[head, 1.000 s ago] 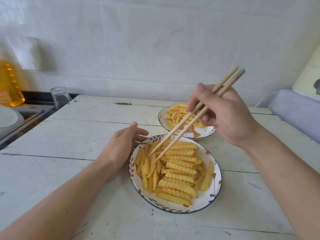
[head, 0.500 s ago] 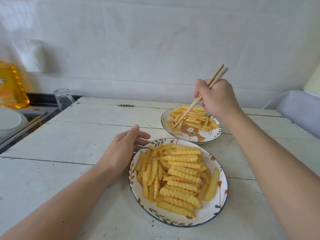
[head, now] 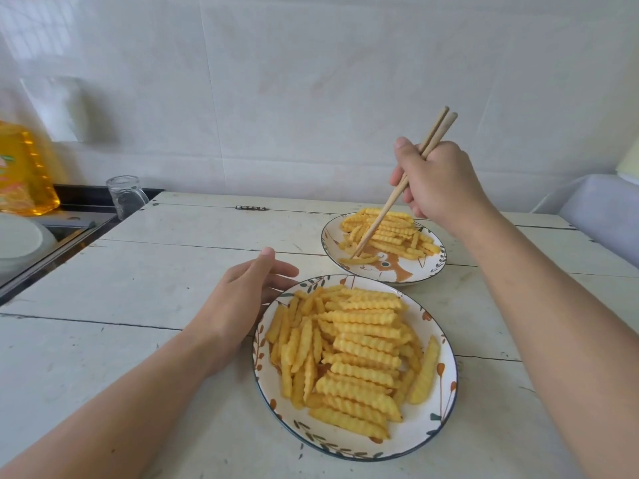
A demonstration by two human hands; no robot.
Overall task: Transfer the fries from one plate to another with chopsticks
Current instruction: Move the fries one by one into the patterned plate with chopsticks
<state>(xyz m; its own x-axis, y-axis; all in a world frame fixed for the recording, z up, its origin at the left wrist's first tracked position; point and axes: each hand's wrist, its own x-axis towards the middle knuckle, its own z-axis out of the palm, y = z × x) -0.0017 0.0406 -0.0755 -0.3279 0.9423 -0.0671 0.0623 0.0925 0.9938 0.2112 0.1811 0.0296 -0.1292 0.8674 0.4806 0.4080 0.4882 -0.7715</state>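
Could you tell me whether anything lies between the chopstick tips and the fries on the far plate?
Nothing visible does. The right hand holds the chopsticks, and their tips are already down among the fries on the far plate. The left hand rests beside the near plate, away from that path.

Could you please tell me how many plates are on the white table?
2: the near plate beside the left hand, and the far plate under the chopsticks.

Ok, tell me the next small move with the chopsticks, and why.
Probably close the chopsticks on the loose fry at their tips on the far plate, then lift. The tips sit at it, and the right hand grips them.
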